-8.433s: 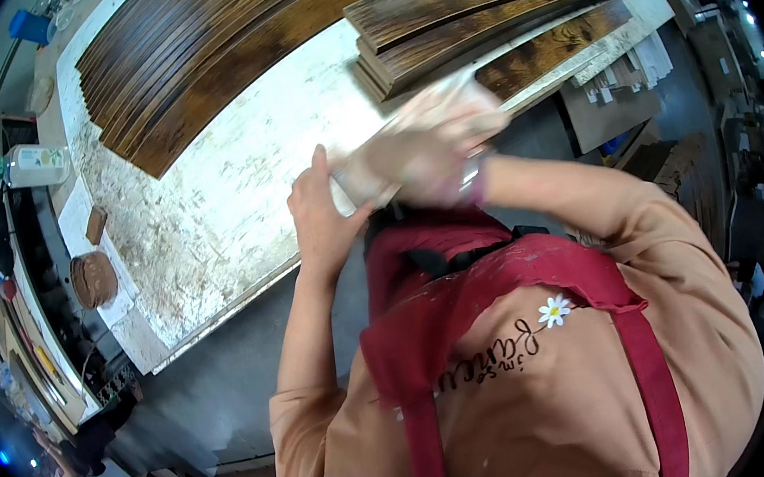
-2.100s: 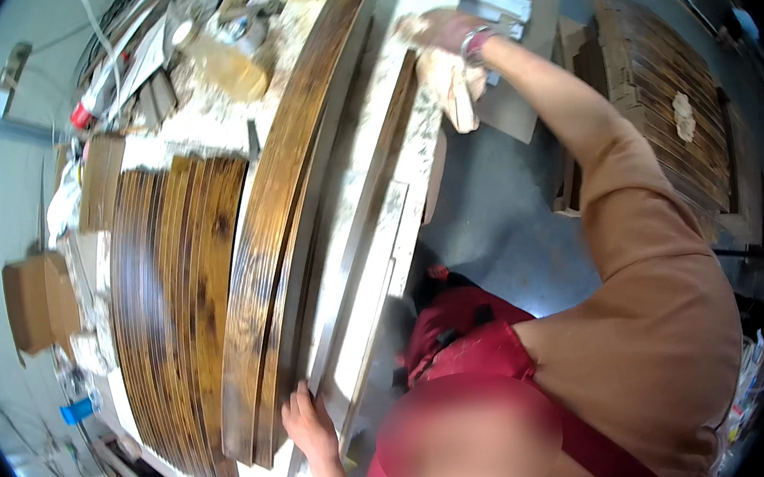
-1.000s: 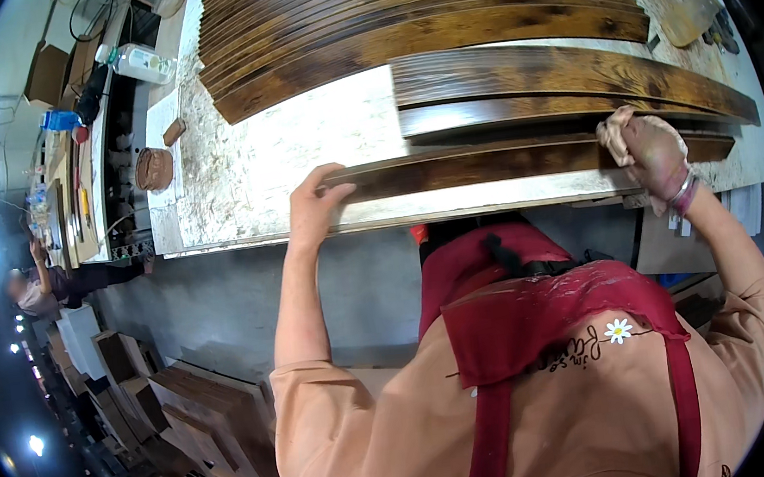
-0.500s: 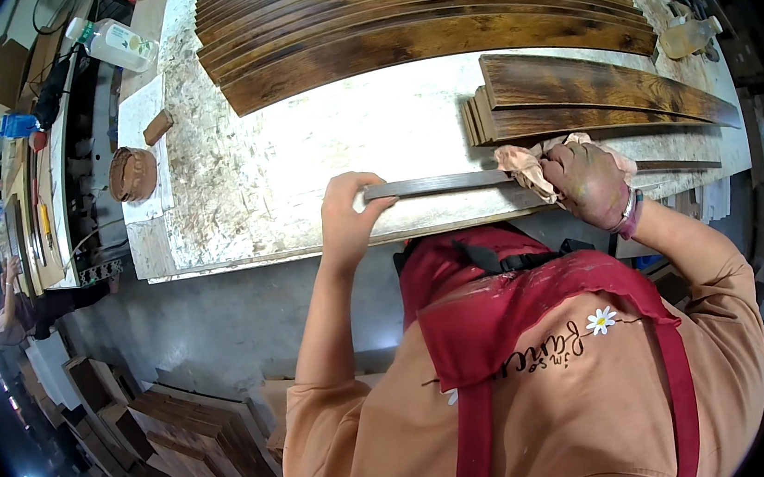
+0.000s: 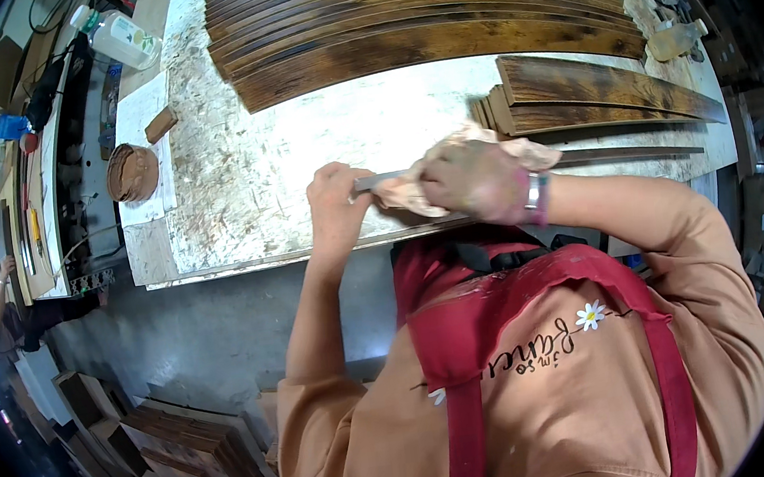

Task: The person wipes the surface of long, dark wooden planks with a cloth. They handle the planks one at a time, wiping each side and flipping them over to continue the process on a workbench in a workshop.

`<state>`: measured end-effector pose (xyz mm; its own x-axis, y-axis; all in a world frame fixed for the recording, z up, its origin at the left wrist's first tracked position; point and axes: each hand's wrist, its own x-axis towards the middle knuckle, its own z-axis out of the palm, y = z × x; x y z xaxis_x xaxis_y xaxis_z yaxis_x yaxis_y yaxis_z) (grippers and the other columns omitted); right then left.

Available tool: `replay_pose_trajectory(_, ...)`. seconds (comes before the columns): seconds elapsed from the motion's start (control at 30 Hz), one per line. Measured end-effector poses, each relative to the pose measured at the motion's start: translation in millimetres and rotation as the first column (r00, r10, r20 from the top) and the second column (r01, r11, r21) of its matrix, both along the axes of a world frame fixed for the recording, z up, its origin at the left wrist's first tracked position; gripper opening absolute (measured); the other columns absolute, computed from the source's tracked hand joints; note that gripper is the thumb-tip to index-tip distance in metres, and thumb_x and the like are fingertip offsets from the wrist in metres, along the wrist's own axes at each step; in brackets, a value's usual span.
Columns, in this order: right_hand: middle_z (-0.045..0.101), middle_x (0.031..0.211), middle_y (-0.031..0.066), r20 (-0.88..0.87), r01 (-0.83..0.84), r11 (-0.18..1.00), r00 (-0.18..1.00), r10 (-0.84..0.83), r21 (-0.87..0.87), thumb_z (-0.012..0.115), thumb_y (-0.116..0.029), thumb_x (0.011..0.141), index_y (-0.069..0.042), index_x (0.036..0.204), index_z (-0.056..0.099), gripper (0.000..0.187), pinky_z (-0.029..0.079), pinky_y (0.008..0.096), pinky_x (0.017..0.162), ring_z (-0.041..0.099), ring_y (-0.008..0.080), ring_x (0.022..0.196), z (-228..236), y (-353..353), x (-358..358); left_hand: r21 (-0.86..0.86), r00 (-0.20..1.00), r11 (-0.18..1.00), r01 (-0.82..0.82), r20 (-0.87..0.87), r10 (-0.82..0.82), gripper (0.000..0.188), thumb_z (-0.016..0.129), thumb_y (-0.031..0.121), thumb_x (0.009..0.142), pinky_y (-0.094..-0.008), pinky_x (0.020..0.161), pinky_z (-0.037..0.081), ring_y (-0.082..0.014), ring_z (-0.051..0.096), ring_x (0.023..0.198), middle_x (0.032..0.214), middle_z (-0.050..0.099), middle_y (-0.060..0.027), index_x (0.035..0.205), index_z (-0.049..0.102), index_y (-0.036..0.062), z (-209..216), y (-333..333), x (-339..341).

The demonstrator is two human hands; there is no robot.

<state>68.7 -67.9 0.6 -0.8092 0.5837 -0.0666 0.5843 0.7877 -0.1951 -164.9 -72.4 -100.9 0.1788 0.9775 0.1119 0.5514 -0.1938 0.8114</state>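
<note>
A narrow dark wooden strip (image 5: 629, 153) lies lengthwise along the near side of the white, stained worktable (image 5: 236, 179). My left hand (image 5: 336, 204) pinches its left end between thumb and fingers. Close beside it, my stained right hand (image 5: 474, 180) presses a crumpled pale pink cloth (image 5: 404, 197) around the strip. Hand and cloth hide the strip's middle stretch. Just beyond my right hand is a small stack of brown-stained boards (image 5: 611, 110).
Many stained boards (image 5: 436, 46) lie side by side across the table's far part. A round brown container (image 5: 132, 172) and a small wood block (image 5: 160, 124) sit at left. Bottles stand at the far left (image 5: 121, 38) and right (image 5: 676, 41). Another person (image 5: 0, 321) is at far left.
My right hand and the cloth have slid left along the strip, close up to my left hand. My left hand keeps its hold on the end.
</note>
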Motion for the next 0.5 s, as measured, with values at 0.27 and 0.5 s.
replay_pose_trajectory(0.27,0.065,0.085,0.0105,-0.319,0.01,0.997,0.947,-0.034,-0.078,0.064,-0.012,0.075,-0.008,0.088,0.066,0.014,0.053,0.0427,0.065,0.065,0.0302,0.078,-13,23,-81,-0.306,0.887,0.947,-0.093,0.407,0.218,0.025,0.066,-0.006,0.067,-0.035,0.09,0.047,-0.0281,0.054,0.105,0.097,0.061,-0.0089,0.089,0.064,0.0055,1,-8,0)
replay_pose_trajectory(0.5,0.062,0.084,0.0104,-0.236,0.177,0.979,0.951,-0.197,-0.106,0.062,-0.015,0.078,-0.012,0.09,0.062,0.012,0.05,0.0451,0.066,0.063,0.0336,0.077,-7,25,-52,-0.004,0.998,0.999,-0.034,0.05,0.035,0.025,0.068,0.001,0.072,-0.0369,0.087,0.048,-0.0324,0.054,0.106,0.105,0.062,-0.0122,0.097,0.066,0.0044,0,1,2)
